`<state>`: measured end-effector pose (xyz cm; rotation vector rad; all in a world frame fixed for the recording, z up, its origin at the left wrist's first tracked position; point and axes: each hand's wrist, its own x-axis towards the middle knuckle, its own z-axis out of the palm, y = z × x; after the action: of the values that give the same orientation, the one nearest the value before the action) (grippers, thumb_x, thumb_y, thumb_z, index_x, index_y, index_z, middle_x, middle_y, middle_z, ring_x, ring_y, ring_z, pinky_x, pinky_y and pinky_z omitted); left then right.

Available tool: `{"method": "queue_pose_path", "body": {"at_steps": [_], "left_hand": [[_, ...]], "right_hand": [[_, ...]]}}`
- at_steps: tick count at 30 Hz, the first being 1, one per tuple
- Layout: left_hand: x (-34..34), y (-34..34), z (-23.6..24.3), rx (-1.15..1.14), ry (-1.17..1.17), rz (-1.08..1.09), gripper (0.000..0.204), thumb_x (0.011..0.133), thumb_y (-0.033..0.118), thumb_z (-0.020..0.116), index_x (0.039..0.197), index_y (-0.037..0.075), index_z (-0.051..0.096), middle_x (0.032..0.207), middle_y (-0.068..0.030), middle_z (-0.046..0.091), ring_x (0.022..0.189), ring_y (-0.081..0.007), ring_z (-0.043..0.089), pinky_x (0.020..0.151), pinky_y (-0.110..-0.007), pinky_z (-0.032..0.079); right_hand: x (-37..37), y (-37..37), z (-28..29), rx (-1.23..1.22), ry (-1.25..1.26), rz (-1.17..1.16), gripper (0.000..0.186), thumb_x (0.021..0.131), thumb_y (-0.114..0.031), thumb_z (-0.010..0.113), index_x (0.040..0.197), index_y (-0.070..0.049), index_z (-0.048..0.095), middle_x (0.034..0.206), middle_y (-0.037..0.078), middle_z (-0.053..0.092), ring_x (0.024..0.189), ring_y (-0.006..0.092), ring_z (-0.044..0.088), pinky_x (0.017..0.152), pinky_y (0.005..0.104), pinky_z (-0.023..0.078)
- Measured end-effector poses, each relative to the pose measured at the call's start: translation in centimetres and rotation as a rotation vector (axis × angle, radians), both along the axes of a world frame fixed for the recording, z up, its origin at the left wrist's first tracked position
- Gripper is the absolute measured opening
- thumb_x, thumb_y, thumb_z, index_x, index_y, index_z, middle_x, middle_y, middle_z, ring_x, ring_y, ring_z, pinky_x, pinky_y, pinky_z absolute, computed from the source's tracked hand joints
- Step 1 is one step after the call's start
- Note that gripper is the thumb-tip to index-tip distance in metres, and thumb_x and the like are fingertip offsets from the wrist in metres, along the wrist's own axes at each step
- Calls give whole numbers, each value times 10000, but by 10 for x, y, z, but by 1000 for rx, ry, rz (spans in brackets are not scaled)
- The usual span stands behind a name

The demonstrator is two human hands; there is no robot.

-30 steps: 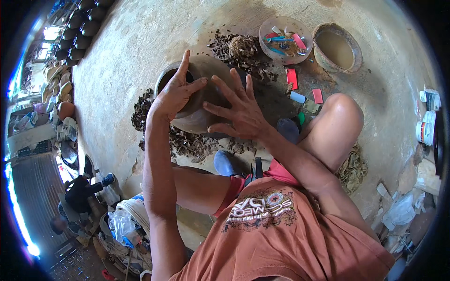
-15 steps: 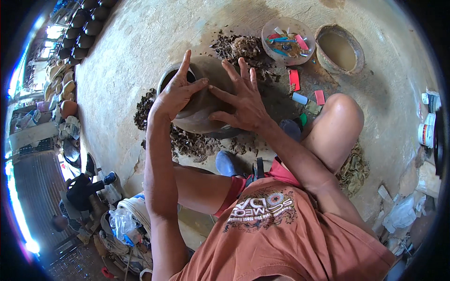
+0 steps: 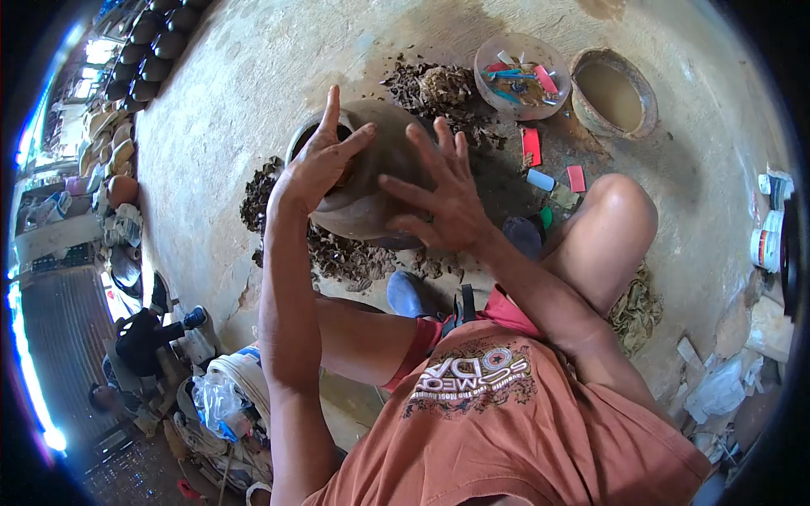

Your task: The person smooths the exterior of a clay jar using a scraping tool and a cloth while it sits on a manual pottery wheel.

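A round dark-grey clay pot (image 3: 384,125) lies tilted on its side, its mouth toward the left. My left hand (image 3: 321,167) is at that mouth, index finger and thumb stretched apart; the hand hides part of the opening, and its other fingers seem to reach inside. Over the right part of the pot's body, my right hand (image 3: 447,198) has its fingers spread. Whether those fingertips touch the clay cannot be told. Neither hand grips a loose object.
Dark clay scraps (image 3: 346,257) surround the pot. A clear tub (image 3: 481,88) of small tools and a basin (image 3: 584,110) of murky water stand at the far right, near red pieces (image 3: 531,147). Dark pots (image 3: 156,67) line the far left. Another person (image 3: 139,346) sits left.
My right hand has shifted slightly right, away from the left hand. Its fingertips, close to the left thumb before, are now apart from it. The left hand stays at the pot's mouth.
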<state>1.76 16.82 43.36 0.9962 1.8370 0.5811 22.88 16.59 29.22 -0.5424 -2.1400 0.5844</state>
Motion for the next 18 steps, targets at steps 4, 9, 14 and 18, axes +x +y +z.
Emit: {"method": "queue_pose_path", "body": {"at_steps": [4,9,14,18], "left_hand": [[-6,-1,-22,185,-293,66,1059,994,295,758,1708,175,-15,1276,-218,643,1046,-209,655,922,-330,539],[-4,-3,-20,99,-215,59,1067,989,260,768,1708,178,-17,1461,-267,518,1224,-243,595,1002,-343,511],[7,-5,-18,224,-363,126,1008,966,284,793,1715,197,124,1215,-120,531,1090,-185,563,958,-283,465],[-3,-3,-21,116,-236,48,1035,992,221,765,1711,168,23,1509,-246,458,1293,-248,533,1058,-349,481]], "right_hand": [[-7,3,0,-45,-35,6,552,880,-647,677,1366,-387,692,1751,139,178,1588,527,68,1178,798,97],[-4,11,-8,-34,-91,-13,536,878,-669,669,1353,-421,699,1749,138,175,1580,540,71,1167,812,101],[-2,24,-6,-30,-159,-77,558,891,-676,653,1378,-406,687,1749,146,162,1575,544,63,1156,828,96],[-3,29,-5,-97,-125,-141,578,890,-682,648,1391,-396,680,1747,152,161,1575,545,60,1151,834,90]]}}
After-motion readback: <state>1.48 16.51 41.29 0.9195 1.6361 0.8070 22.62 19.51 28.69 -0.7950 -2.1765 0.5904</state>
